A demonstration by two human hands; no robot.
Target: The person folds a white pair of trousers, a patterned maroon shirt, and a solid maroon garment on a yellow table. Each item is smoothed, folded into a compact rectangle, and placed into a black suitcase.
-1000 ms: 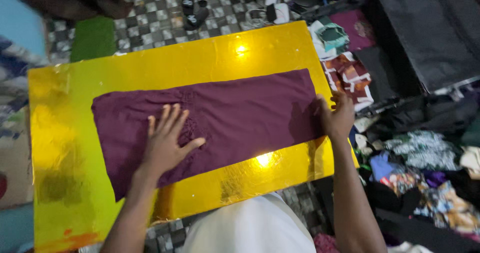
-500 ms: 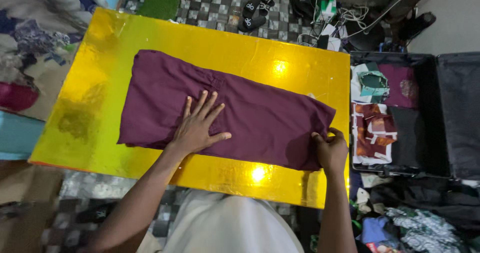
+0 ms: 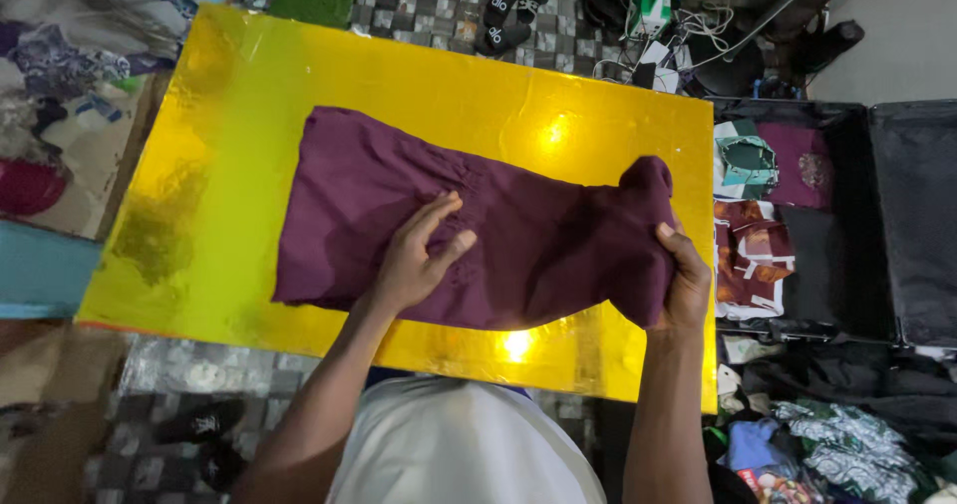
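Observation:
A folded dark purple cloth (image 3: 538,235) lies across a shiny yellow board (image 3: 229,115). My left hand (image 3: 419,260) rests on the middle of the cloth, fingers pressing down on it. My right hand (image 3: 686,283) grips the cloth's right end and has it lifted off the board, so that end bunches upward.
An open black suitcase (image 3: 887,225) with folded clothes (image 3: 753,255) stands right of the board. Loose clothes (image 3: 837,444) lie at the lower right. Black sandals (image 3: 508,15) and cables sit on the checkered floor beyond the board. Patterned bedding (image 3: 60,75) is at left.
My right hand went from pinching the flat right end to lifting it up off the board. My left hand's fingers drew together near the cloth's middle. The view shifted.

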